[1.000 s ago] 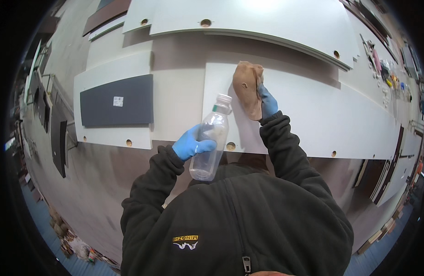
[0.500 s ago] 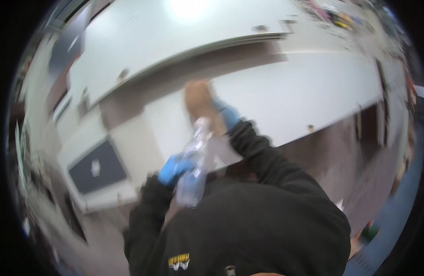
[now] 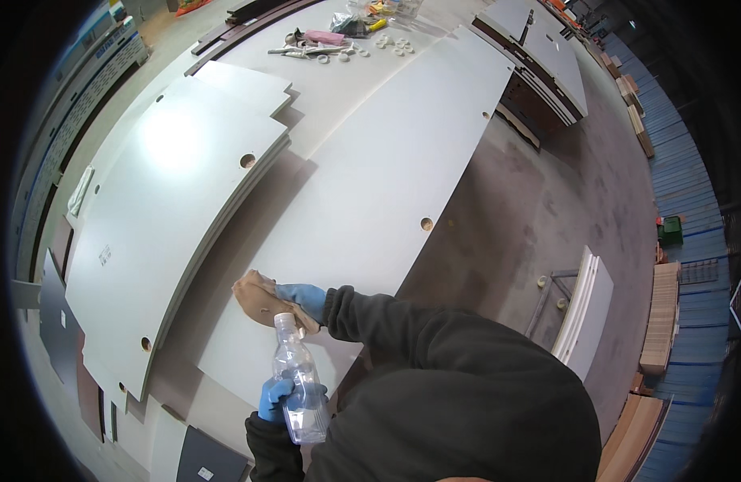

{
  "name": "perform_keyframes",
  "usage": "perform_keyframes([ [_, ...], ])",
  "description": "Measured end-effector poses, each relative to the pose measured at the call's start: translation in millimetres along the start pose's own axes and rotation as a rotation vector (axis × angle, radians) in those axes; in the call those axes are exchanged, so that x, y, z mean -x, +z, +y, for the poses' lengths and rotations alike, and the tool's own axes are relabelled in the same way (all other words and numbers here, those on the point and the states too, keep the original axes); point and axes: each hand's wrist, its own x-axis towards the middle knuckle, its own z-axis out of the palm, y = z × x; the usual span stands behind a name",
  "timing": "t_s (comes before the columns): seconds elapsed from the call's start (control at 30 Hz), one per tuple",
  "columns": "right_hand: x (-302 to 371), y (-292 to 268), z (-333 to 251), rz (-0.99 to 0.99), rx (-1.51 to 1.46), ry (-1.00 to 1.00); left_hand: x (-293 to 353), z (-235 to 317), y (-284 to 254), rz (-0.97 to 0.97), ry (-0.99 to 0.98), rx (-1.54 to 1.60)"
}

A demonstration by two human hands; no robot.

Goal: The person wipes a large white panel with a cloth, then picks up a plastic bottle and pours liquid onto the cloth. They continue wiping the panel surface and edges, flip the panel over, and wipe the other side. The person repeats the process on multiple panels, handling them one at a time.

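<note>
My blue-gloved left hand [image 3: 274, 400] is wrapped round the body of a clear plastic bottle [image 3: 296, 365] with a pale cap. The bottle is held tilted, cap end away from me, over the near end of a long white panel [image 3: 378, 169]. My blue-gloved right hand [image 3: 306, 300] grips a bunched tan cloth [image 3: 259, 297], which lies against the panel's surface just beyond the bottle cap. The cloth partly hides the right fingertips. A round hole [image 3: 426, 224] shows near the panel's right edge.
A stack of white panels [image 3: 137, 209] with round holes stands at the left. Small white rings [image 3: 402, 46], tools and a pink cloth [image 3: 324, 37] lie at the far end. More panels lean on a metal frame [image 3: 551, 291] at the right. A dark panel [image 3: 210, 458] is near my left arm.
The whole view has turned, so the long panel now runs up and to the right. Bottle and cloth sit lower and further left in the picture, both still held.
</note>
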Motion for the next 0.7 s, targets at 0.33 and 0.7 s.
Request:
perform_keyframes([
  [0.33, 18, 1, -4, -0.061, -0.006, -0.019, -4, -6, -8, -0.048, -0.026, -0.018],
  [0.7, 25, 16, 14, -0.046, -0.041, 0.016, 19, -27, 3, -0.021, 0.031, 0.122],
])
